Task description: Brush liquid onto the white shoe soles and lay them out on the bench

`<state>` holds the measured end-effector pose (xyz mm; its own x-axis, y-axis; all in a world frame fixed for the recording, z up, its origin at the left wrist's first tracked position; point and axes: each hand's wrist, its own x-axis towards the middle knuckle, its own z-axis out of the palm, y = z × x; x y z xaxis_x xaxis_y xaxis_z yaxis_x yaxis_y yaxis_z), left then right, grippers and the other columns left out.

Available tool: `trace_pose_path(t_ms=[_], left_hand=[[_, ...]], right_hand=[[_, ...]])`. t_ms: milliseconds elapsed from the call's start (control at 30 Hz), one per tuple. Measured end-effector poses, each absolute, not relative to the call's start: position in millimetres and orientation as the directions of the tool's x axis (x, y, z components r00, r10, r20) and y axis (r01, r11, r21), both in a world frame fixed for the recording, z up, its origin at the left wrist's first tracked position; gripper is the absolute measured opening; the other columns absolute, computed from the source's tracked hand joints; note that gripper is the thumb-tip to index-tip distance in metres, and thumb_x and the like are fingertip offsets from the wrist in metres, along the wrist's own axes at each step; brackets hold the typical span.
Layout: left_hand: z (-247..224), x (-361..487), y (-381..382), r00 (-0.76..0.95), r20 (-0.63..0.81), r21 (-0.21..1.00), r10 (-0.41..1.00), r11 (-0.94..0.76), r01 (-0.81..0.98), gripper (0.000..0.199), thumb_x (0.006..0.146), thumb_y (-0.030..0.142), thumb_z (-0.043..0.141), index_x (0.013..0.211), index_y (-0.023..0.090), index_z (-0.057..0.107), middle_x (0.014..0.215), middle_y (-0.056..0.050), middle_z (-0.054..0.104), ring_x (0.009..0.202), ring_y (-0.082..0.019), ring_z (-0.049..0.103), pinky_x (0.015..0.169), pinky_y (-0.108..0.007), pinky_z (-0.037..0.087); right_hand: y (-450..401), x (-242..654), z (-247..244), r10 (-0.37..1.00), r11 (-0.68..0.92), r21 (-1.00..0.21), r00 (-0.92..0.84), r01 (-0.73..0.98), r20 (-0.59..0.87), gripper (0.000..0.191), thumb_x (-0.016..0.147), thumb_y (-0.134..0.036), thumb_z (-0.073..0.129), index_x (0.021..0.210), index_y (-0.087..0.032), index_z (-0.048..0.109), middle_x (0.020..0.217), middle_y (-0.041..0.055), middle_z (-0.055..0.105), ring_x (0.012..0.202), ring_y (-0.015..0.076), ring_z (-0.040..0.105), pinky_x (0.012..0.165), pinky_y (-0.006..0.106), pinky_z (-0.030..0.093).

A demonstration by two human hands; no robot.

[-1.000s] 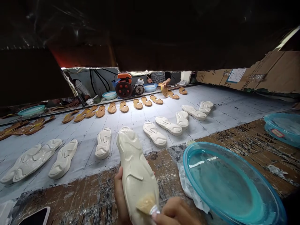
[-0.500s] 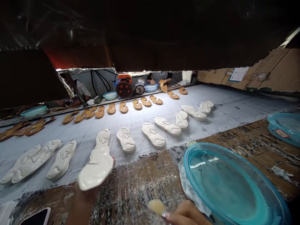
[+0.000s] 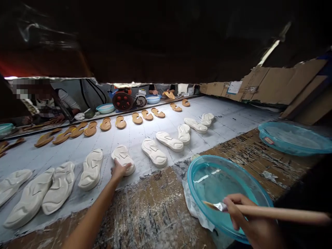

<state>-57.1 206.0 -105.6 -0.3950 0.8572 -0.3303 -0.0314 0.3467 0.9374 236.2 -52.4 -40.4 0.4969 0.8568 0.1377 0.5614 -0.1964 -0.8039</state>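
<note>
My left hand (image 3: 119,170) grips the near end of a white shoe sole (image 3: 122,155), thumb on one side and fingers on the other. The sole sits on the pale work surface (image 3: 116,197) in a row of similar ones. A white sole (image 3: 154,153) lies to its right and another white sole (image 3: 90,169) to its left. In my right hand (image 3: 246,218) is a paintbrush (image 3: 275,212) with a wooden handle. Its bristles hang over the near left rim of a turquoise basin (image 3: 190,173) holding cloudy liquid.
Farther off runs a row of tan soles (image 3: 120,122). Behind it stand a motor with a wheel (image 3: 124,100) and two people at work, one holding a tan sole (image 3: 169,94). A second basin (image 3: 261,129) is at right. A dark cover (image 3: 166,41) hangs low overhead.
My left hand has let go of the sole it held up and now grips another one on the surface. The brush has moved right, over the basin. The view has turned right.
</note>
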Motion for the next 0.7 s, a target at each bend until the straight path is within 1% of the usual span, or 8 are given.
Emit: trace_pose_path(t_ms=[133, 267, 333, 433, 500, 533, 633, 700], left_hand=[[-103.3, -42.2, 204.5, -0.357, -0.284, 0.959, 0.89, 0.264, -0.106, 0.035, 0.077, 0.025, 0.05, 0.111, 0.017, 0.043, 0.114, -0.008, 0.046, 0.096, -0.021, 0.048, 0.079, -0.042, 0.043], [-88.0, -45.3, 180.4, -0.21, -0.429, 0.875, 0.878, 0.347, -0.336, 0.022, 0.078, 0.023, 0.049, 0.098, 0.014, 0.051, 0.094, -0.004, 0.055, 0.077, -0.014, 0.054, 0.065, -0.032, 0.047], [-77.8, -48.6, 155.5, -0.129, -0.48, 0.811, 0.868, 0.383, -0.443, 0.019, 0.077, 0.017, 0.046, 0.095, 0.013, 0.051, 0.084, -0.003, 0.058, 0.071, -0.014, 0.056, 0.063, -0.032, 0.048], [-66.9, -48.6, 106.3, -0.048, -0.474, 0.752, 0.879, 0.376, -0.541, 0.034, 0.065, 0.007, 0.046, 0.099, 0.01, 0.051, 0.074, -0.006, 0.062, 0.071, -0.021, 0.059, 0.065, -0.04, 0.049], [-63.9, -42.3, 74.0, 0.047, -0.391, 0.713, 0.919, 0.335, -0.616, 0.046, 0.061, 0.011, 0.048, 0.107, 0.012, 0.048, 0.085, -0.01, 0.064, 0.079, -0.025, 0.059, 0.067, -0.042, 0.049], [-63.3, -37.1, 60.3, 0.134, -0.339, 0.65, 0.931, 0.334, -0.682, 0.049, 0.061, 0.017, 0.049, 0.11, 0.013, 0.047, 0.094, -0.013, 0.062, 0.084, -0.028, 0.058, 0.068, -0.044, 0.048], [-61.3, -15.8, 32.5, 0.42, -0.302, 0.456, 0.856, 0.517, -0.724, 0.052, 0.067, 0.031, 0.05, 0.115, 0.011, 0.046, 0.117, -0.017, 0.05, 0.093, -0.03, 0.054, 0.071, -0.044, 0.047], [-58.8, -2.1, 23.5, 0.573, -0.358, 0.361, 0.737, 0.676, -0.643, 0.05, 0.073, 0.038, 0.044, 0.112, 0.007, 0.05, 0.115, -0.018, 0.051, 0.09, -0.027, 0.056, 0.07, -0.038, 0.047]], right_hand=[[-41.5, 252.2, -49.9, 0.868, -0.214, -0.724, 0.468, 0.656, 0.167, 0.039, 0.073, -0.053, 0.043, 0.053, -0.02, 0.048, 0.042, -0.0054, 0.037, 0.041, 0.0112, 0.043, 0.048, 0.022, 0.033], [-31.8, 255.0, -67.5, 0.904, -0.193, -0.666, 0.395, 0.72, 0.165, 0.043, 0.074, -0.055, 0.04, 0.051, -0.02, 0.044, 0.046, -0.0032, 0.043, 0.047, 0.0148, 0.05, 0.052, 0.025, 0.032], [-27.9, 255.2, -73.8, 0.921, -0.181, -0.651, 0.359, 0.737, 0.15, 0.044, 0.074, -0.057, 0.038, 0.05, -0.02, 0.043, 0.045, -0.0027, 0.043, 0.046, 0.0161, 0.051, 0.05, 0.025, 0.031], [-25.6, 254.9, -73.3, 0.929, -0.179, -0.648, 0.344, 0.74, 0.137, 0.043, 0.073, -0.056, 0.038, 0.049, -0.021, 0.039, 0.042, -0.004, 0.037, 0.041, 0.0145, 0.047, 0.047, 0.024, 0.03], [-27.3, 255.0, -66.3, 0.922, -0.18, -0.656, 0.358, 0.733, 0.147, 0.042, 0.075, -0.054, 0.039, 0.049, -0.02, 0.038, 0.044, -0.0043, 0.035, 0.043, 0.0131, 0.045, 0.05, 0.024, 0.031], [-28.9, 255.2, -61.8, 0.917, -0.182, -0.662, 0.368, 0.727, 0.152, 0.041, 0.075, -0.053, 0.039, 0.05, -0.02, 0.039, 0.046, -0.0043, 0.036, 0.045, 0.0127, 0.045, 0.052, 0.023, 0.032], [-35.2, 255.9, -48.9, 0.913, -0.177, -0.692, 0.38, 0.7, 0.15, 0.041, 0.075, -0.052, 0.04, 0.05, -0.02, 0.042, 0.046, -0.0049, 0.039, 0.045, 0.0106, 0.043, 0.051, 0.022, 0.032], [-39.5, 254.2, -42.3, 0.915, -0.18, -0.719, 0.384, 0.671, 0.129, 0.041, 0.077, -0.051, 0.039, 0.05, -0.02, 0.043, 0.041, -0.006, 0.035, 0.039, 0.0092, 0.04, 0.045, 0.02, 0.032]])
